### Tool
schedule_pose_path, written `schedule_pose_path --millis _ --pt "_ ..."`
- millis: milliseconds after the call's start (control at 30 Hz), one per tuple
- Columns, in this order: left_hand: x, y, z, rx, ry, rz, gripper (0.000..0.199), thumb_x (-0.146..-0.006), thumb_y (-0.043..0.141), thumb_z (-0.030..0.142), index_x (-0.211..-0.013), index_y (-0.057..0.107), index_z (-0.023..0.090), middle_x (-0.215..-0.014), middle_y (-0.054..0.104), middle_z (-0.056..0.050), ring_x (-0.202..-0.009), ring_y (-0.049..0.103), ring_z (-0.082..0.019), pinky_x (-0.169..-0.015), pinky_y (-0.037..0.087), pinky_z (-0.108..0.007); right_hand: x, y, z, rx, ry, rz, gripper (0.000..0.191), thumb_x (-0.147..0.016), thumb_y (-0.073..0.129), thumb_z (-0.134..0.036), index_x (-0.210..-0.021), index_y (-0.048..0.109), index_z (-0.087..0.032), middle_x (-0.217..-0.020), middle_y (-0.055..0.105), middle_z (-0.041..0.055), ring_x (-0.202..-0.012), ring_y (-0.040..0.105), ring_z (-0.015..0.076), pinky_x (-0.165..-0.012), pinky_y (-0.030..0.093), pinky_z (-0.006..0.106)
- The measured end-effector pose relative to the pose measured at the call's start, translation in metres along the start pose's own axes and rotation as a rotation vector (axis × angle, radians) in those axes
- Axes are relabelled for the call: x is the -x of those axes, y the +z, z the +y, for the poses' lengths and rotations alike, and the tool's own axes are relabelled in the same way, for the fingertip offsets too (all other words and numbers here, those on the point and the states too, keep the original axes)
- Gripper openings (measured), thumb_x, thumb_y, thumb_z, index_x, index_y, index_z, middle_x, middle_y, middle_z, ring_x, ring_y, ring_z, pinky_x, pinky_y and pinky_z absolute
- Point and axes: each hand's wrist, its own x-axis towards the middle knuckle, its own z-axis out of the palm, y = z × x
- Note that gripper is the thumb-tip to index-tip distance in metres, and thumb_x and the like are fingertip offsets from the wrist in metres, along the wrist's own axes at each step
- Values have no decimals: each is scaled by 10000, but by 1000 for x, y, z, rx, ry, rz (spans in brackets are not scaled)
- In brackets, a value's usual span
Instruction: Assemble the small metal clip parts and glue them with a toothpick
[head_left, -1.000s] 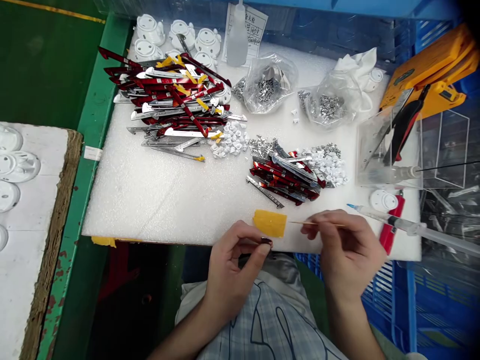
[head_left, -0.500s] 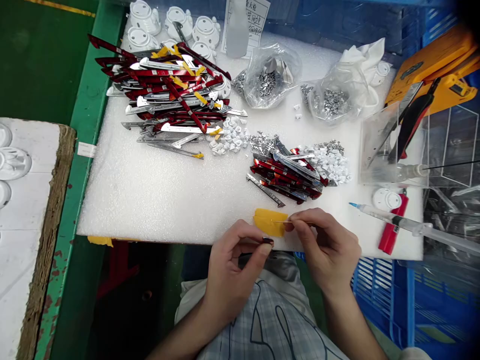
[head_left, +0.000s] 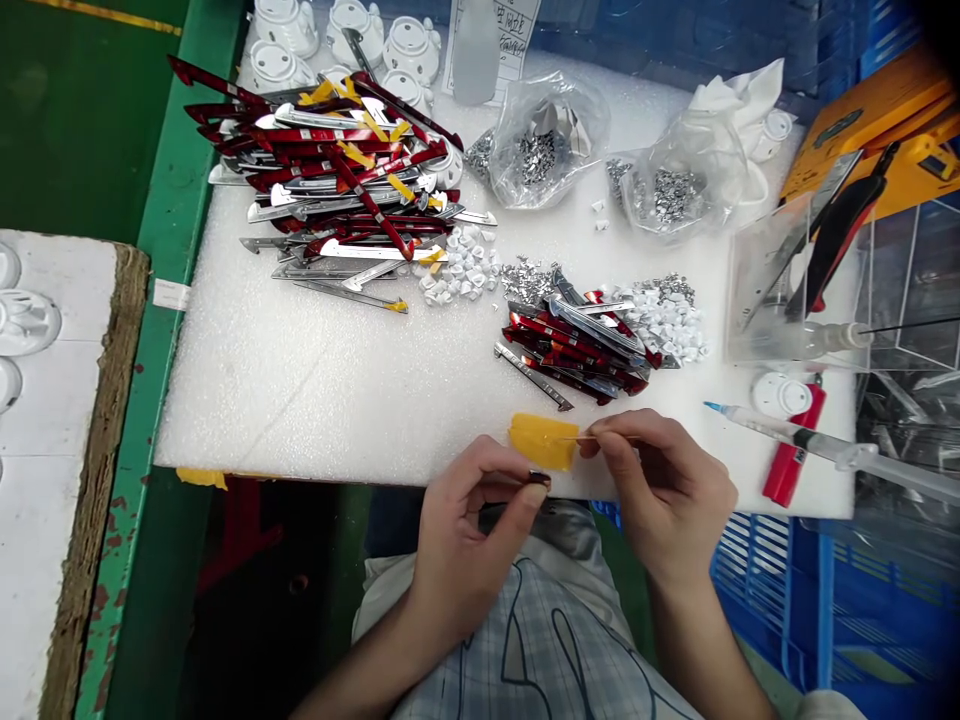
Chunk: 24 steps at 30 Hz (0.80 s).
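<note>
Between thumb and fingers, my left hand (head_left: 480,530) pinches a small dark part (head_left: 538,478) at the front edge of the foam sheet (head_left: 315,390). My right hand (head_left: 667,490) is closed on a thin stick (head_left: 587,438), whose tip reaches over a piece of yellow tape (head_left: 544,440) stuck to the foam. Just beyond the tape lies a pile of dark red and silver strips (head_left: 574,345), with one silver strip (head_left: 532,375) apart from it. White small caps (head_left: 671,325) and tiny metal pieces (head_left: 529,280) are heaped beside that pile.
A larger heap of red and silver strips (head_left: 337,180) lies at the back left, near white round housings (head_left: 412,50). Bags of metal bits (head_left: 551,140) stand behind. To the right are a syringe (head_left: 825,445), a red marker (head_left: 787,465) and a clear box (head_left: 795,270) with tools.
My right hand has shifted slightly right, with the stick's tip drawn toward the tape's right side. My left hand stays almost in place. The view has moved a little.
</note>
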Motion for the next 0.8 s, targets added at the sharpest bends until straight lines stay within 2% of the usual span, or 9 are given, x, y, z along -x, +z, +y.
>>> schedule_pose_path --millis 133,300,433,633,800 --pt "0 0 1 -8 -30 2 107 -890 736 111 -858 720 211 -811 732 -4 -742 754 -138 -704 647 -194 0 -1 0 -75 19 13 113 -985 712 -153 -934 756 -243 -837 746 -6 -691 689 153 -595 533 271" --pt "0 0 2 -34 -57 -9 68 -895 754 165 -862 714 209 -813 740 -25 -744 751 -165 -696 656 -231 -4 -1 -6 -385 152 116 67 -993 762 -270 -934 771 -241 -817 739 -4 -653 690 146 -552 543 262" --pt "0 0 2 -36 -18 -16 100 -891 740 117 -857 728 210 -807 729 -11 -745 738 -143 -700 640 -203 -10 3 -9 -610 149 21 99 -1007 761 -336 -950 764 -255 -788 712 -8 -672 683 152 -546 547 261" --pt "-1 0 1 -37 13 -24 152 -882 719 63 -852 736 211 -802 719 1 -748 723 -127 -698 623 -176 -13 12 -11 -633 93 -2 78 -1021 742 -319 -971 759 -261 -798 724 -2 -661 663 152 -549 557 280" --pt "-1 -1 1 -65 -31 -31 99 -892 728 118 -853 730 208 -809 732 -21 -750 728 -156 -689 639 -216 -12 14 -12 -601 75 -17 91 -1032 727 -325 -971 757 -264 -812 737 2 -653 659 153 -556 558 293"
